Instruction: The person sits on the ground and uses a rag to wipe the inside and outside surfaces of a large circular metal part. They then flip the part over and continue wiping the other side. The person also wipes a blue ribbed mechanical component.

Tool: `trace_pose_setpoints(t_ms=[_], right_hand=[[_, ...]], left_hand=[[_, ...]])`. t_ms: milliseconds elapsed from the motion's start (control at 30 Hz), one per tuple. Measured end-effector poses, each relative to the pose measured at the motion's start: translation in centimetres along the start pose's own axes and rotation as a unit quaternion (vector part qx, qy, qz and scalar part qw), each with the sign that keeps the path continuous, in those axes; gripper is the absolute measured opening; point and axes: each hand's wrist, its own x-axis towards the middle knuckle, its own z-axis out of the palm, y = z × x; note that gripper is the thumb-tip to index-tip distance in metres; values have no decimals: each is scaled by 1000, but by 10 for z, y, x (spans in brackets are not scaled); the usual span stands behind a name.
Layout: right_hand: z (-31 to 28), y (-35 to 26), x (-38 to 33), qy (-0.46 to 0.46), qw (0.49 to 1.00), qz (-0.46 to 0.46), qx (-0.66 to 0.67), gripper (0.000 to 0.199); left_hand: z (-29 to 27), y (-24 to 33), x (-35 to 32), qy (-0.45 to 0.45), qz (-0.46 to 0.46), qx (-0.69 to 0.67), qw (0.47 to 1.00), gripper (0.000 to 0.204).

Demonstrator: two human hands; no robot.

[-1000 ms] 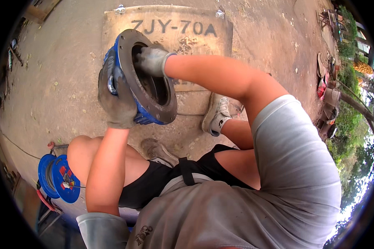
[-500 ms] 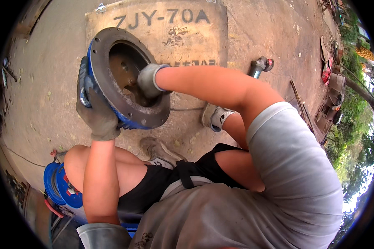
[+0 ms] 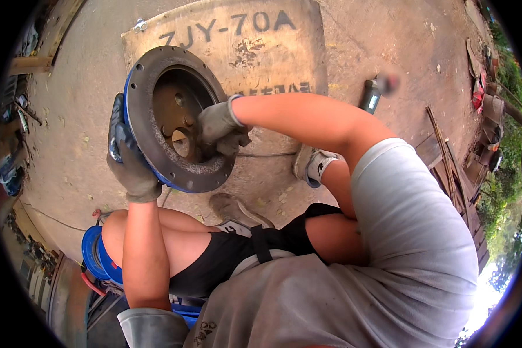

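A round flanged metal housing (image 3: 159,119) is tilted in front of me, its outer side blue and its dark hollow facing up toward me. Bolt holes run round its wide grey rim, and a smaller round hole shows at the bottom of the hollow. My left hand (image 3: 134,168), in a dark-coated grey glove, grips the housing's left edge from outside. My right hand (image 3: 219,123), also gloved, is at the right side of the hollow with its fingers curled down at the inner rim. What those fingers hold, if anything, is hidden.
Beyond the housing a worn board (image 3: 272,58) with stencilled marks lies on the concrete ground. A hand-held power tool (image 3: 372,97) lies to the right, with thin rods (image 3: 445,153) farther over. A blue round object (image 3: 94,252) stands beside my left leg.
My right hand has drawn up and right from deep in the hollow to its right rim, uncovering the small hole. The housing has shifted slightly down; my left hand keeps its grip.
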Motion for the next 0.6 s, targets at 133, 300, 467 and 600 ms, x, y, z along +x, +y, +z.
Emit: trace_pose_setpoints(t_ms=[133,300,467,600], right_hand=[[-27,25,10,56,996,-71,-24,26],[-32,2,39,129,910,-25,-393,29],[14,-8,40,101,846,-108,-512,31],[27,-3,27,100,859,-180,-468,24]], left_hand=[[1,3,0,-7,-6,-5,1000,47],[-1,-1,-4,-10,-14,-10,1000,47],[0,1,-4,-12,-15,-15,1000,47],[-1,0,-6,-9,-20,-18,1000,47]])
